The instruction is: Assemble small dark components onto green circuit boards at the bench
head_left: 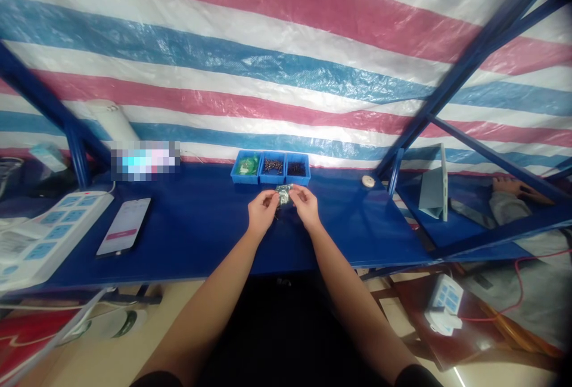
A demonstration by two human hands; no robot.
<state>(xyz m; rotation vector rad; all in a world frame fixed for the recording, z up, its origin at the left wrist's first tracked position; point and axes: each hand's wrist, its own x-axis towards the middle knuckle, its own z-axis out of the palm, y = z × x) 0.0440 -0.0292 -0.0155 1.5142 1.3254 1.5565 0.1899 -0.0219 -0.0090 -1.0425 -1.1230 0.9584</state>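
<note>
Between both hands, above the blue table (pixel 192 220), is a small shiny plastic bag (pixel 283 193); its contents are too small to make out. My left hand (pixel 263 211) pinches the bag's left edge, and my right hand (pixel 305 205) pinches its right edge. Just beyond the hands stand three joined blue bins. The left bin (pixel 245 179) has green and clear material in it. Small brownish pieces fill the middle bin (pixel 271 179), and the right bin (pixel 298 180) contains small dark pieces.
A phone (pixel 124 226) and a white power strip (pixel 58 232) lie at left. A round whitish object (pixel 368 181) sits at right, near the blue frame (pixel 395 172). Beyond it are a tablet in a stand (pixel 435 187) and another person's hand (pixel 509 186).
</note>
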